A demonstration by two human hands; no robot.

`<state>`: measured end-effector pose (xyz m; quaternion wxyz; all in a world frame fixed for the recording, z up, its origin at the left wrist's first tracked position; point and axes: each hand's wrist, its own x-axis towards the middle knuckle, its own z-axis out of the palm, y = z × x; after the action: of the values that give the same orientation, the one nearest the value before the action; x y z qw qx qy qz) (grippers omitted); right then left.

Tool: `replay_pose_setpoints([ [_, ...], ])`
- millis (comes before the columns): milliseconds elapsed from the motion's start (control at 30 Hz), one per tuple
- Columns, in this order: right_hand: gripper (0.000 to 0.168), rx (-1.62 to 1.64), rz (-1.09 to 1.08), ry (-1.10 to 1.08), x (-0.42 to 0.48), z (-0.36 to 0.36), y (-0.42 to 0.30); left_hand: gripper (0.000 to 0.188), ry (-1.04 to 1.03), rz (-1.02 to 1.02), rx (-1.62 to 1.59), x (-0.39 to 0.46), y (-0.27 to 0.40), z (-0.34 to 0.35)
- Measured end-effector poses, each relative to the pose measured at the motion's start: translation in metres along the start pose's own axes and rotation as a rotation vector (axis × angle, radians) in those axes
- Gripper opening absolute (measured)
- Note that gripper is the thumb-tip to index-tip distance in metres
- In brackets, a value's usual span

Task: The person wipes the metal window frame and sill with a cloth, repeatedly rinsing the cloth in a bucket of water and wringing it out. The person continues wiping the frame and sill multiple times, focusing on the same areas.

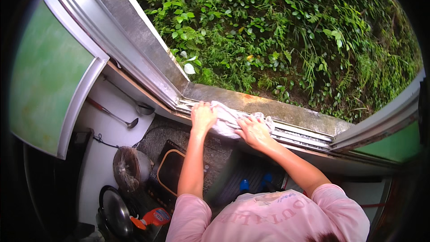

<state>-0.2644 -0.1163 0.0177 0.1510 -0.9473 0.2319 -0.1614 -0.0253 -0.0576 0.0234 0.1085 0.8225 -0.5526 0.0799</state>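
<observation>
A crumpled pale cloth (225, 121) lies bunched over the metal window track (299, 134) of an open sliding window. My left hand (203, 116) grips the cloth's left end, close to the corner where the track meets the side frame. With fingers spread across the cloth's right part, my right hand (254, 133) presses it on the track. Folds of cloth stick out past the right fingers. To the right of the cloth, the parallel rails of the track show dark dirt between them.
Outside the track runs a stained concrete ledge (268, 105); dense plants cover the slope (268, 33) beyond. A ladle (132, 123) hangs on the white wall at left. Below are an induction cooktop (171, 168), a wok (116, 211) and an orange spray bottle (156, 216).
</observation>
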Motion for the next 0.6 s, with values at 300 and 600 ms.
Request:
replay_pose_setpoints([
  [300,0.047,0.007,0.042,-0.087,-0.068,-0.053,0.042,0.033,0.274,0.139,-0.198,-0.033,0.099,0.017],
  [600,0.059,0.124,-0.103,-0.108,0.004,-0.081,0.019,0.015,0.211,0.036,-0.541,-0.045,0.051,-0.028],
])
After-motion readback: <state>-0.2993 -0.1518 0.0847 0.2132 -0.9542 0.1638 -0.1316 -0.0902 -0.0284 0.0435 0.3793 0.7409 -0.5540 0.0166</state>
